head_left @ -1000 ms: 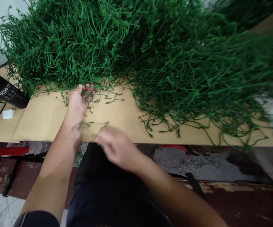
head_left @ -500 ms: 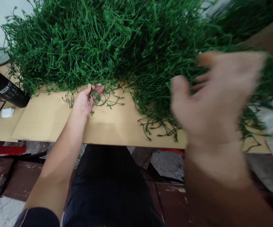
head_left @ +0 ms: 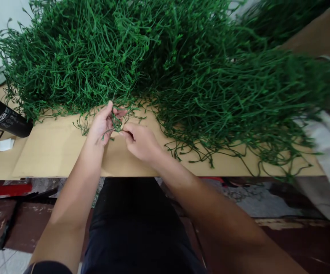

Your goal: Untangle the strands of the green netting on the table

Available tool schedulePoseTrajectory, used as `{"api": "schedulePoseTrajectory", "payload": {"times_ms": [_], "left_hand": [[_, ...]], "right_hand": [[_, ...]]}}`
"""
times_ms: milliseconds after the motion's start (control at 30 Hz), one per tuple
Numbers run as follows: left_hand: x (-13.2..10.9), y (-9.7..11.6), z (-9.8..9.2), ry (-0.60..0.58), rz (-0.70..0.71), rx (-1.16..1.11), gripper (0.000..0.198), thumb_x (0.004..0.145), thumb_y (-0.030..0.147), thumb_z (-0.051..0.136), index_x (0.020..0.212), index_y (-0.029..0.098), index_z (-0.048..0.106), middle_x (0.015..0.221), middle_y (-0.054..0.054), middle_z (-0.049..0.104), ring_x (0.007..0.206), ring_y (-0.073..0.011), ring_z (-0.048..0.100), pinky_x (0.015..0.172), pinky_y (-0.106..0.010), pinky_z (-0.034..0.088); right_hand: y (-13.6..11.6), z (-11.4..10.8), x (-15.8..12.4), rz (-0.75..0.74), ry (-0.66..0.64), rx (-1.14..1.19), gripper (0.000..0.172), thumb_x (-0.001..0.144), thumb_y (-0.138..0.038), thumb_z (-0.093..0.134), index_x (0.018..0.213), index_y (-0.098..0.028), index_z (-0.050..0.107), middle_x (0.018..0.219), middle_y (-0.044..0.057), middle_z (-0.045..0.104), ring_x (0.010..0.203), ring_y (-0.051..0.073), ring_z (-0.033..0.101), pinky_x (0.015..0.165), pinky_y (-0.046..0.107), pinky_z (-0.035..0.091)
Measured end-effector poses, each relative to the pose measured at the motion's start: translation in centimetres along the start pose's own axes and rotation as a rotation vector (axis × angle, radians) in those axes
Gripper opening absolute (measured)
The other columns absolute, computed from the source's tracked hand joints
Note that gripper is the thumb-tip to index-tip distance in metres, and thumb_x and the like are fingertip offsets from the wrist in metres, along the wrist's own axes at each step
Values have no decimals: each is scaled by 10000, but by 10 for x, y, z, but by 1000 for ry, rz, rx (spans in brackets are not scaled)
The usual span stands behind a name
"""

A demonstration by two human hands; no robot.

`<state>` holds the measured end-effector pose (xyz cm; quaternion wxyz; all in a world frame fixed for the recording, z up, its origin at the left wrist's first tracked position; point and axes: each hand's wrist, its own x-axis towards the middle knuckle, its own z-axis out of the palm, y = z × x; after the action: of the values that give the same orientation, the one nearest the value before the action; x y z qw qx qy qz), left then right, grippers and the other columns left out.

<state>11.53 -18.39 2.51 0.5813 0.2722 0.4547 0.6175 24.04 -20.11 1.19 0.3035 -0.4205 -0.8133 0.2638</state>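
A big heap of thin green plastic stems (head_left: 165, 64) covers the back of a cardboard-topped table (head_left: 56, 148). My left hand (head_left: 102, 123) rests at the heap's front edge, fingers curled round a small bunch of green stems (head_left: 115, 121). My right hand (head_left: 140, 141) sits just to its right, thumb and forefinger pinched on a strand of that same bunch. Both hands lie low over the cardboard, nearly touching each other.
A black cylinder with white lettering (head_left: 3, 116) lies at the left edge beside a small white piece (head_left: 5, 144). White cloth or plastic (head_left: 329, 152) hangs at the right. Below the table edge are my dark-clothed lap (head_left: 136, 228), a red bar (head_left: 5, 189) and a brown floor.
My right hand swung up and out to the right over the heap, then came back down to the left hand and pinched the stems. The left hand stayed in place.
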Motion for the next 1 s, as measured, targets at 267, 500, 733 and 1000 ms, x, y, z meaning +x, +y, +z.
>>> {"api": "schedulePoseTrajectory", "payload": {"times_ms": [267,500,733,1000], "left_hand": [[13,-6,-9,210,89,35,270,827,311,540,618,167,448,681,5,663,787,-114,678,670,-199,509],[9,11,-31,150,36,-46,265,842,386,485,675,183,516,782,-39,699,917,-157,670,784,-265,536],[-2,10,-18,-60,-38,23,241,845,320,459,810,153,629,875,-78,718,1021,-184,643,774,-272,550],[-7,3,-11,-146,-64,91,183,807,285,548,807,122,634,867,-90,717,877,-164,677,685,-228,542]], "right_hand": [[-27,2,-36,-248,-99,46,239,804,-159,405,586,-198,318,580,4,423,593,122,357,593,274,288],[-27,-34,-50,-523,26,-158,214,840,-150,418,682,-171,561,668,48,574,666,143,471,639,283,380],[54,-129,-31,-12,692,-648,321,821,-449,508,939,-177,628,890,145,610,986,315,521,838,516,337],[-4,-35,-20,-124,251,-268,192,836,-322,496,792,-160,589,801,101,598,783,212,542,713,356,421]]}}
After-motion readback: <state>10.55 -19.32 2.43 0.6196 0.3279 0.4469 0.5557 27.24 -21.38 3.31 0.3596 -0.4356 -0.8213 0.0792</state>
